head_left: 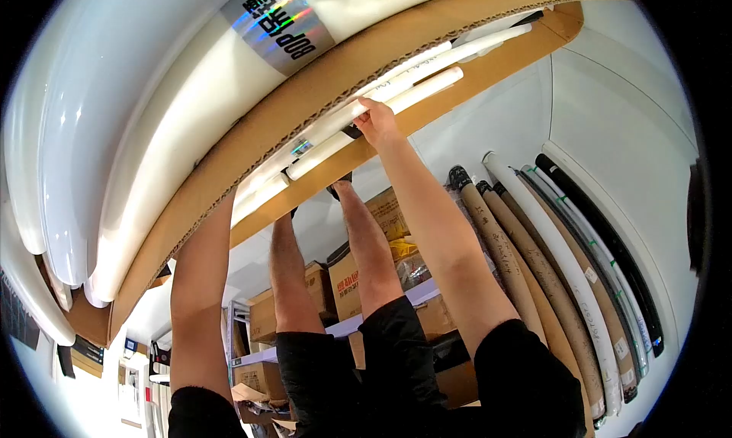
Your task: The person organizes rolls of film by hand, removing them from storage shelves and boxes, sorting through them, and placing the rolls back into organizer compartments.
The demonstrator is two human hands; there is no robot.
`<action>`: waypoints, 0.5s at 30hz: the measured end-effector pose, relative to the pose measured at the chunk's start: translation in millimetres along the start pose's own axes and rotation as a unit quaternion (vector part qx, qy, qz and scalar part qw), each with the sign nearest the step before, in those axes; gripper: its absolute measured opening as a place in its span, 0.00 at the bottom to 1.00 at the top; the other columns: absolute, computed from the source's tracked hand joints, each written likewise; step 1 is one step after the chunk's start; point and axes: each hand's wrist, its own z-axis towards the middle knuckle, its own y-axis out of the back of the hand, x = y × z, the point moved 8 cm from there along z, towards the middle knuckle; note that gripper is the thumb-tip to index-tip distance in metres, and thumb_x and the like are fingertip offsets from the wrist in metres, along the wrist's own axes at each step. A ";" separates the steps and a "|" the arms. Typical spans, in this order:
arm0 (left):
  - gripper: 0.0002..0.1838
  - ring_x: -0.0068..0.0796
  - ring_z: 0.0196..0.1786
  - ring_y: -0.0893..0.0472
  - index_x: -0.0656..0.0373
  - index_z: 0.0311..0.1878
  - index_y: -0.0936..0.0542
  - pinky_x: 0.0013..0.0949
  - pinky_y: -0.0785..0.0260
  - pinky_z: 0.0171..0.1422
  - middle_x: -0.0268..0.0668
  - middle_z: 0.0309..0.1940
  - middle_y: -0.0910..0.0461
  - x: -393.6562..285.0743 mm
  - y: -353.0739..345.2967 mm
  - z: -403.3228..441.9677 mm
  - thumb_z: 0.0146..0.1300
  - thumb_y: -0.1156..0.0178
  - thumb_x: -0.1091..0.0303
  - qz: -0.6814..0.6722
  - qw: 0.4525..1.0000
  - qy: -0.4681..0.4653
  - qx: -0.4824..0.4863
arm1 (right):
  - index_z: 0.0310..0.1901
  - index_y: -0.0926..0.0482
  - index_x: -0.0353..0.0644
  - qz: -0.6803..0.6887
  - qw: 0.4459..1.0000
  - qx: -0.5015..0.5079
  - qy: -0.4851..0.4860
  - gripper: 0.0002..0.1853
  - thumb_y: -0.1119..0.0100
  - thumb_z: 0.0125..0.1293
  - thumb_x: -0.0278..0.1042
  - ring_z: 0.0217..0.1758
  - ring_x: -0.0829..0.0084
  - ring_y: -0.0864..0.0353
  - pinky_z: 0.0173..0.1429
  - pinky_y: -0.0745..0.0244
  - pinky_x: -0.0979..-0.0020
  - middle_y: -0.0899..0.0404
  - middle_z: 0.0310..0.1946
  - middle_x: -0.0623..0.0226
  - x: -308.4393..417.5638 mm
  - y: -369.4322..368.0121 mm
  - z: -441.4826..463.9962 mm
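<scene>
A long open cardboard box (450,110) lies across the upper view with several thin white rolls (427,89) inside. My right hand (376,123) reaches into it, fingers closed on the edge of a white roll (329,128) that carries a small shiny label. A dark patch shows just below those fingers. My left forearm (200,285) rises at the left and passes behind the box's near cardboard wall (221,144), so that hand and its fingers are hidden.
Large white rolls (156,141), one with a holographic label (278,25), curve along the upper left. Several tall rolls (564,278) lean against the white wall at the right. Cardboard cartons (259,381) fill a purple-edged shelf (259,356) beyond my legs.
</scene>
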 end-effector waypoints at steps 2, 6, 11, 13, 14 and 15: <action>0.38 0.51 0.53 0.23 0.60 0.64 0.35 0.46 0.31 0.57 0.53 0.51 0.23 -50.0 21.0 -31.2 0.47 0.35 0.63 0.044 0.995 0.083 0.022 | 0.48 0.32 0.35 0.035 0.999 -0.007 -0.004 0.12 0.47 0.65 0.29 0.42 0.68 0.25 0.51 0.26 0.66 0.26 0.37 0.61 5.7 -3.1 -10.1; 0.35 0.50 0.40 0.19 0.62 0.60 0.33 0.44 0.26 0.47 0.53 0.36 0.19 -35.2 -3.5 -77.5 0.46 0.36 0.62 0.083 0.995 0.053 0.000 | 0.49 0.32 0.38 0.153 0.981 0.101 0.067 0.15 0.46 0.66 0.37 0.44 0.66 0.25 0.54 0.27 0.62 0.25 0.42 0.61 21.8 -13.9 -24.6; 0.33 0.51 0.46 0.20 0.59 0.59 0.30 0.45 0.28 0.53 0.54 0.44 0.21 -73.9 -6.0 -125.7 0.46 0.39 0.63 0.027 0.992 0.032 0.117 | 0.50 0.31 0.49 0.209 0.972 0.084 0.071 0.16 0.53 0.69 0.50 0.45 0.66 0.25 0.52 0.26 0.60 0.26 0.53 0.60 28.0 -6.5 -63.1; 0.33 0.51 0.45 0.20 0.60 0.60 0.32 0.43 0.27 0.52 0.55 0.45 0.21 -94.9 -13.7 -135.8 0.47 0.40 0.66 0.024 0.995 -0.067 0.067 | 0.51 0.31 0.49 0.259 0.958 0.116 0.045 0.18 0.53 0.69 0.52 0.45 0.65 0.25 0.52 0.25 0.61 0.29 0.58 0.58 24.1 -6.8 -87.2; 0.32 0.51 0.45 0.19 0.60 0.60 0.33 0.42 0.26 0.53 0.54 0.45 0.21 -99.7 -22.5 -139.3 0.48 0.38 0.65 0.001 0.993 -0.047 0.108 | 0.53 0.32 0.52 0.268 0.952 0.137 0.061 0.20 0.56 0.69 0.56 0.48 0.62 0.24 0.54 0.27 0.55 0.29 0.58 0.57 24.4 -5.4 -94.5; 0.32 0.51 0.44 0.19 0.60 0.60 0.33 0.41 0.26 0.54 0.52 0.44 0.20 -103.2 -30.3 -144.4 0.49 0.37 0.65 -0.022 0.988 -0.025 0.150 | 0.58 0.34 0.55 0.290 0.950 0.096 0.058 0.26 0.58 0.68 0.63 0.51 0.58 0.23 0.55 0.30 0.47 0.29 0.58 0.57 22.6 -4.4 -113.0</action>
